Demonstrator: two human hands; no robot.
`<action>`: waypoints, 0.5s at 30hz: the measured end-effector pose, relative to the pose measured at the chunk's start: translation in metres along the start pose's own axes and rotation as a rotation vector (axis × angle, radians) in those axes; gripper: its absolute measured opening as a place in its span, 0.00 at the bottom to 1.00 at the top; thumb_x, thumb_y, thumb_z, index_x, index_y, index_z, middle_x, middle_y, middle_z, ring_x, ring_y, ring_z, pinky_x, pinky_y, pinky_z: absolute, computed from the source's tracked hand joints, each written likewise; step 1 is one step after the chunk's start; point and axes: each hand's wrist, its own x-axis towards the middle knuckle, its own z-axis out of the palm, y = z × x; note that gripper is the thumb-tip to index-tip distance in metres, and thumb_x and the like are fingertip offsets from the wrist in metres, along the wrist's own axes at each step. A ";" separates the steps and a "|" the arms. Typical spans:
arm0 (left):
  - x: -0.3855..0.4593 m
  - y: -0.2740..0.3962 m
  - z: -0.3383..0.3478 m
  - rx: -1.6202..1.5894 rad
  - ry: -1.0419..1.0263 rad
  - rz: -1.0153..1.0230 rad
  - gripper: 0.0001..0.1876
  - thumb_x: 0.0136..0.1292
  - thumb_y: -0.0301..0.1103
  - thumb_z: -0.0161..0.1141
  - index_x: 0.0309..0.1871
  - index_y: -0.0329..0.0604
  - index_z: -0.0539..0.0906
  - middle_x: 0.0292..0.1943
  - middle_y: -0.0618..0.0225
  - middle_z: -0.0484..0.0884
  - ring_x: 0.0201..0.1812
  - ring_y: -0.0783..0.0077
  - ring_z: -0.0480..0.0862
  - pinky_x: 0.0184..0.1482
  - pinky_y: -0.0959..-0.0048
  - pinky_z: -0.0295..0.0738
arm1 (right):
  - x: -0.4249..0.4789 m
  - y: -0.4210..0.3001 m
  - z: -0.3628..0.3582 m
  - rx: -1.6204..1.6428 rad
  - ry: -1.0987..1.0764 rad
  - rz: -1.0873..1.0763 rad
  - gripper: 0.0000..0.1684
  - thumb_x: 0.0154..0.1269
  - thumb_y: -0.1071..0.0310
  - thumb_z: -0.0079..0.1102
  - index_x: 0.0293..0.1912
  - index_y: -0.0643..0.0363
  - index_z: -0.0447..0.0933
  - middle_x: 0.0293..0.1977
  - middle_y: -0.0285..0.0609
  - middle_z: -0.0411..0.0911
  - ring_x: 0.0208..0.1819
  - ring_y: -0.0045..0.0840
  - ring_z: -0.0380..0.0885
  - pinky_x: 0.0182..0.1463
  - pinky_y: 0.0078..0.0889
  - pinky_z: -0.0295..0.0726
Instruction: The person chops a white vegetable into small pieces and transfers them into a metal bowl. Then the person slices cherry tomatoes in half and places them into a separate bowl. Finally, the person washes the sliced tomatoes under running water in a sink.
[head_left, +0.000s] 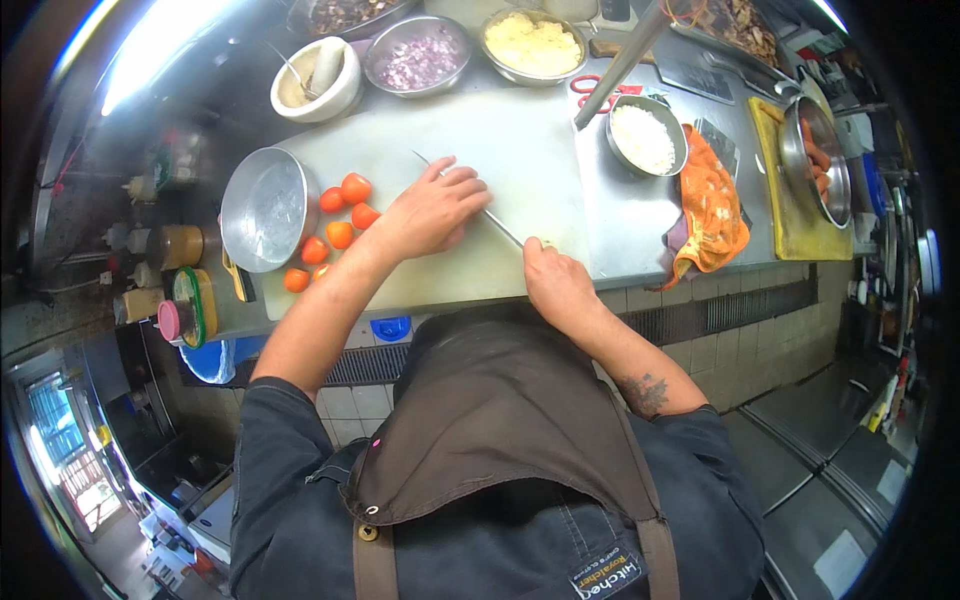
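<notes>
My right hand (559, 281) is closed around the handle of a knife (501, 226), whose thin blade runs diagonally up and left over a white cutting board (525, 165). Over the blade's middle lies my left hand (435, 210), palm down with fingers bent; whether it grips anything underneath cannot be seen. The blade's tip shows beyond that hand. Several tomatoes (340, 235), red to orange, sit on the board left of my left hand, some close to its forearm. Beside them, at the board's left edge, stands an empty metal bowl (270, 210).
Behind the board stand a white mortar with pestle (316, 80), a bowl of chopped red onion (418, 58) and a bowl of yellow food (533, 45). To the right are a bowl of chopped white food (643, 136), an orange cloth (709, 206) and a yellow board (810, 244).
</notes>
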 end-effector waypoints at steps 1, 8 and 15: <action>-0.001 -0.006 0.005 -0.027 -0.021 -0.003 0.24 0.60 0.28 0.68 0.61 0.45 0.80 0.59 0.66 0.83 0.67 0.59 0.79 0.72 0.54 0.70 | -0.005 0.001 -0.008 0.001 -0.010 -0.022 0.06 0.67 0.77 0.56 0.42 0.63 0.70 0.31 0.55 0.82 0.34 0.51 0.88 0.38 0.51 0.88; 0.000 -0.005 0.017 -0.083 -0.032 -0.047 0.13 0.61 0.23 0.64 0.49 0.42 0.79 0.48 0.64 0.80 0.55 0.56 0.83 0.53 0.59 0.81 | -0.094 0.061 -0.068 -0.095 -0.172 0.050 0.08 0.72 0.76 0.55 0.46 0.60 0.66 0.33 0.55 0.80 0.36 0.57 0.83 0.40 0.61 0.82; -0.116 -0.048 -0.076 0.095 0.355 -0.802 0.14 0.62 0.21 0.64 0.51 0.40 0.82 0.46 0.51 0.83 0.45 0.47 0.86 0.48 0.52 0.85 | -0.099 0.059 -0.064 0.040 -0.116 0.091 0.10 0.80 0.66 0.56 0.42 0.61 0.67 0.31 0.56 0.79 0.35 0.58 0.82 0.38 0.62 0.79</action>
